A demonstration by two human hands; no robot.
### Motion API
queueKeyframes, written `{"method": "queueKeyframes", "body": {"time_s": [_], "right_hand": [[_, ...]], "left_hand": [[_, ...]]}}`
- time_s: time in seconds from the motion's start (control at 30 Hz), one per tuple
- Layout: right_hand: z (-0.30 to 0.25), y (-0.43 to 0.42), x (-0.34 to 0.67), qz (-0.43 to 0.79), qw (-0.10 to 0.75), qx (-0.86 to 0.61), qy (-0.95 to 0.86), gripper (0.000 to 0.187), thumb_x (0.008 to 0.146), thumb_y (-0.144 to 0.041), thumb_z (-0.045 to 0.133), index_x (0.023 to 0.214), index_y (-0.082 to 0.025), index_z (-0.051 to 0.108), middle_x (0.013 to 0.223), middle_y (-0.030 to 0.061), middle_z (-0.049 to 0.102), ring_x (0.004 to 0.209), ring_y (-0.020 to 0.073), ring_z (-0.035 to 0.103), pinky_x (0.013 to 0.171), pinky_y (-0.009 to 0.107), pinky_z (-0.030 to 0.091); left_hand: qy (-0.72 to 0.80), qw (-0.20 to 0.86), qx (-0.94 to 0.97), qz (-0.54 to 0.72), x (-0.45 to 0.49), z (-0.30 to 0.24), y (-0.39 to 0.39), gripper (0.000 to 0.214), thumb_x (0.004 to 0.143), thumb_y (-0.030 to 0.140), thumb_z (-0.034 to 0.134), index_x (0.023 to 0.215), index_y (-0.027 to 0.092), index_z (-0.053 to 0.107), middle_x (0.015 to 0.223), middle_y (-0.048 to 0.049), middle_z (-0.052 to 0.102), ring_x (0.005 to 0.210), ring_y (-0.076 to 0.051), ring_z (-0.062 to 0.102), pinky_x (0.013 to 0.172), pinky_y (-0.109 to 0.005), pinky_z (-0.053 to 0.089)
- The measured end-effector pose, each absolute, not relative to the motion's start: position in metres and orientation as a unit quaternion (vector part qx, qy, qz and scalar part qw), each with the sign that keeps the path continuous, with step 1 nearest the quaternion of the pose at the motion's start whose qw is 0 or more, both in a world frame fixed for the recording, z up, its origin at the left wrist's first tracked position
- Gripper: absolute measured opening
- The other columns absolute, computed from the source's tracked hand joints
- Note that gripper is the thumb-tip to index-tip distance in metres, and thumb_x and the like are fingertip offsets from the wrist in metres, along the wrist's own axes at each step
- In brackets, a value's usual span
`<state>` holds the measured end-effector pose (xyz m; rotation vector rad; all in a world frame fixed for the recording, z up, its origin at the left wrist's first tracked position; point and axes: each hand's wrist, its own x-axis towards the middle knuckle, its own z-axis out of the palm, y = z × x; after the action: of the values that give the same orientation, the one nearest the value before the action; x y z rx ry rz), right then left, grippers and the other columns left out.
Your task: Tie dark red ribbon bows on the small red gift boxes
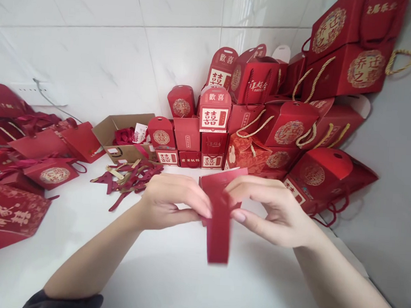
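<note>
A red cardboard gift box [218, 238], partly folded and slightly blurred, is held up in front of me over the white table. One narrow side panel hangs toward me, and a wider panel shows behind it. My left hand [174, 201] pinches its left edge between thumb and fingers. On the right edge, my right hand [271, 209] grips with thumb and bent fingers. The fingers hide part of the box's upper folds. Left of my left hand lies a loose heap of dark red and gold ribbon strips [130, 177].
Finished red gift boxes [215, 113] with rope handles stand stacked against the tiled wall and up the right side. An open brown carton [123, 125] holds red ribbon. More red boxes [54, 175] crowd the table's left side.
</note>
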<state>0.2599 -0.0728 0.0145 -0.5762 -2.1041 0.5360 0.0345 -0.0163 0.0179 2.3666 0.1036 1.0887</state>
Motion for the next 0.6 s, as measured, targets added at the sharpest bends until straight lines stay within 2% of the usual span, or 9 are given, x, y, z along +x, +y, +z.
{"method": "queueKeyframes", "body": {"time_s": [0.17,0.3,0.43,0.53,0.6], "right_hand": [[0.017,-0.071,0.262,0.231,0.406,-0.210,-0.859,0.017,0.087,-0.020,0.063,0.104,-0.021,0.065,0.099,0.0063,0.065,0.093,0.0168,0.062,0.083,0.031,0.054],[0.016,-0.070,0.258,0.256,0.385,-0.186,-0.867,0.009,0.089,-0.017,0.061,0.096,-0.020,0.067,0.095,0.0051,0.063,0.088,0.0129,0.062,0.078,0.026,0.054],[0.011,-0.069,0.255,0.252,0.400,-0.175,-0.864,0.007,0.087,-0.018,0.064,0.093,-0.017,0.066,0.092,0.0051,0.063,0.084,0.0124,0.062,0.076,0.024,0.053],[0.008,-0.068,0.253,0.227,0.415,-0.179,-0.863,0.003,0.088,-0.016,0.062,0.089,-0.016,0.065,0.089,0.0049,0.064,0.082,0.0123,0.061,0.075,0.023,0.051],[0.007,-0.068,0.251,0.180,0.435,-0.224,-0.854,0.006,0.089,-0.013,0.058,0.086,-0.017,0.062,0.085,0.0032,0.064,0.078,0.0119,0.059,0.071,0.023,0.049]], "left_hand": [[0.030,0.318,0.888,0.332,0.036,0.019,-0.013,0.016,0.074,0.016,0.075,0.081,0.029,0.077,0.073,-0.0053,0.072,0.066,-0.017,0.068,0.063,-0.026,0.057],[0.038,0.350,0.881,0.317,0.038,0.015,-0.013,0.013,0.072,0.015,0.077,0.078,0.026,0.077,0.073,-0.0060,0.071,0.066,-0.017,0.067,0.063,-0.026,0.056],[0.050,0.465,0.835,0.290,0.040,0.008,-0.009,0.007,0.070,0.017,0.078,0.071,0.021,0.072,0.070,-0.0064,0.069,0.066,-0.017,0.067,0.063,-0.028,0.056],[0.074,0.541,0.788,0.285,0.044,0.000,-0.004,0.016,0.068,0.022,0.080,0.069,0.017,0.065,0.068,-0.0054,0.067,0.064,-0.017,0.066,0.059,-0.028,0.056],[0.112,0.529,0.764,0.351,0.047,-0.003,-0.004,0.022,0.067,0.024,0.081,0.077,0.017,0.063,0.073,-0.0041,0.068,0.065,-0.016,0.066,0.059,-0.027,0.057]]}}
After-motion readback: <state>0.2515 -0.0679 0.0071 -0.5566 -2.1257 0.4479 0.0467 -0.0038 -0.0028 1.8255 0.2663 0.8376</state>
